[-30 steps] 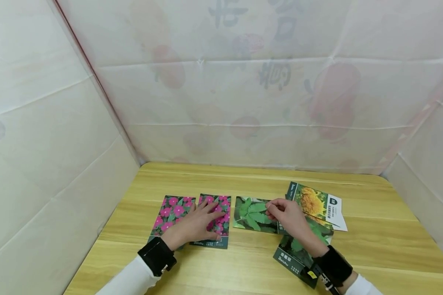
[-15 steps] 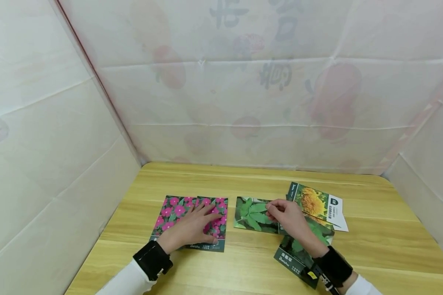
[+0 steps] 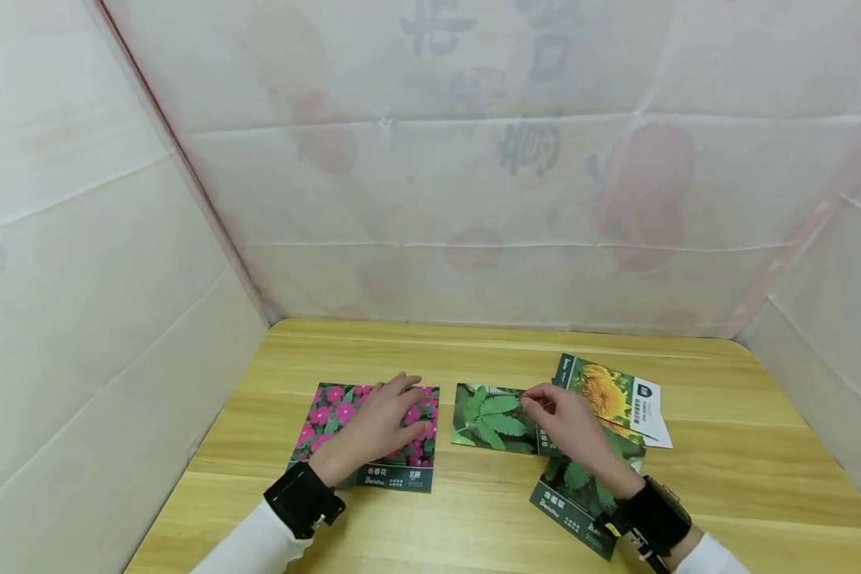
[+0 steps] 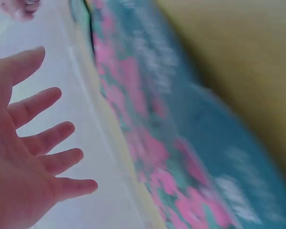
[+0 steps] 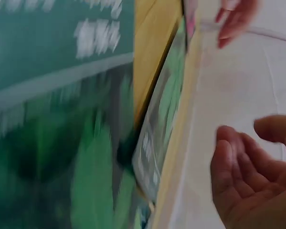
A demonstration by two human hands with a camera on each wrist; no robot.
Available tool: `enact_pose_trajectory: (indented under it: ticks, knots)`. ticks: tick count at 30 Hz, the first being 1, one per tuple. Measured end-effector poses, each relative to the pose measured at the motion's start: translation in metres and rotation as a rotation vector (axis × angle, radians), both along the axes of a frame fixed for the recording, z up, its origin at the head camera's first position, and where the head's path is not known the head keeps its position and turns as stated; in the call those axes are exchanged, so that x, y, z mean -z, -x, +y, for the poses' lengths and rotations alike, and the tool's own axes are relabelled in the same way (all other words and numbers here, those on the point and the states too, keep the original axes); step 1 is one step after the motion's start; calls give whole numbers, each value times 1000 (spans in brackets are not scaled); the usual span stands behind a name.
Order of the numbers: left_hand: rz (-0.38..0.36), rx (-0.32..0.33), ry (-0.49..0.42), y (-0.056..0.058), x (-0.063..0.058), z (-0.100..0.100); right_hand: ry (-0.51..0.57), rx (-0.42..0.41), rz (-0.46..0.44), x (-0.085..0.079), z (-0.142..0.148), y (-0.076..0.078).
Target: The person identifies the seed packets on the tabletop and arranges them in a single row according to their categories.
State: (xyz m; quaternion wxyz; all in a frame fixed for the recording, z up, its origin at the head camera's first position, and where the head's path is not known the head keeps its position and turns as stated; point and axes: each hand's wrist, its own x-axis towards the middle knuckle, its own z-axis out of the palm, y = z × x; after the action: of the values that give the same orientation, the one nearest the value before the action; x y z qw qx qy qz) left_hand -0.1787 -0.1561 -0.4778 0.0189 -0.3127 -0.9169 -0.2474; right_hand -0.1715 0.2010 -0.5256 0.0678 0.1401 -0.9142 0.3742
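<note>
Two seed packets with pink flowers lie side by side on the table in the head view, the left packet touching or slightly overlapped by the right packet. Above them is my left hand, fingers spread and holding nothing; the left wrist view shows its palm off the packets. My right hand hovers over the right end of a green-leaf packet. Its fingers are loosely curled, with a gap to the thumb and nothing between. Its forearm partly covers a second green-leaf packet.
Yellow-flower packets lie overlapped at the right, behind my right hand, one showing a white end. The wooden table is enclosed by pale fabric walls at the back and sides.
The right pink-flower packet has slid left against its neighbour under my left hand, which has then risen off it. My right hand stays nearly in place above the green-leaf packet.
</note>
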Motion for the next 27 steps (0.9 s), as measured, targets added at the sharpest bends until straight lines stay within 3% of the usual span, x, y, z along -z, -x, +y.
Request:
enact_pose_trajectory:
  ticks: [5, 6, 12, 18, 27]
  knots:
    - [17, -22, -85, 8, -10, 11, -204, 16, -2, -53, -14, -21]
    - [22, -23, -91, 9, -12, 13, -254, 22, 16, -56, -15, -22]
    - [31, 6, -104, 11, -16, 27, -478, -28, 181, -49, -10, -25]
    - [-57, -13, -153, 12, -18, 29, -509, -78, 299, -43, -13, -19]
    - [-89, -32, -209, 13, -17, 30, -536, -54, 206, -43, -12, 0]
